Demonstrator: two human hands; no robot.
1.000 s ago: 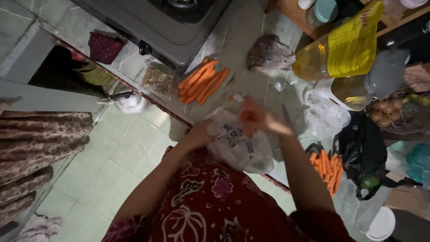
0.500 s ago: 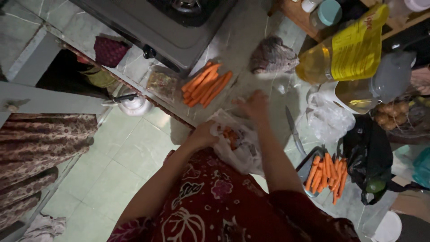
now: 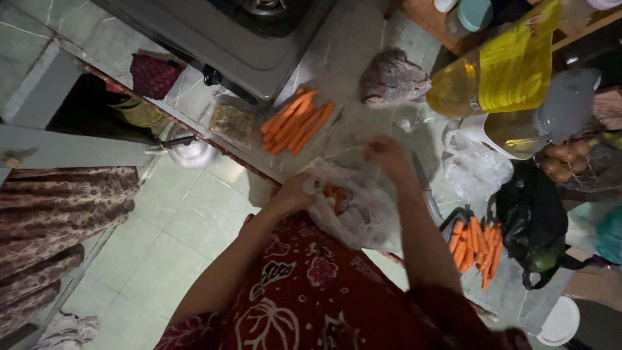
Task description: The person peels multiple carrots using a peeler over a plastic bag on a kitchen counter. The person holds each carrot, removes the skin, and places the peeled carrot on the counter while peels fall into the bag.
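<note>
Left hand (image 3: 295, 194) is clamped on the rim of the thin clear plastic bag (image 3: 359, 210) at frame centre, orange scraps inside; right hand (image 3: 387, 154) hovers above it over the counter, fingers curled, and I cannot tell whether it pinches anything. One batch of peeled orange carrots (image 3: 297, 121) lies upper centre by the stove, another pile of carrots (image 3: 476, 246) sits lower right, so the work looks well along. Upper right: a big yellow-labelled oil bottle (image 3: 499, 71), beside a crumpled black plastic bag (image 3: 528, 217).
</note>
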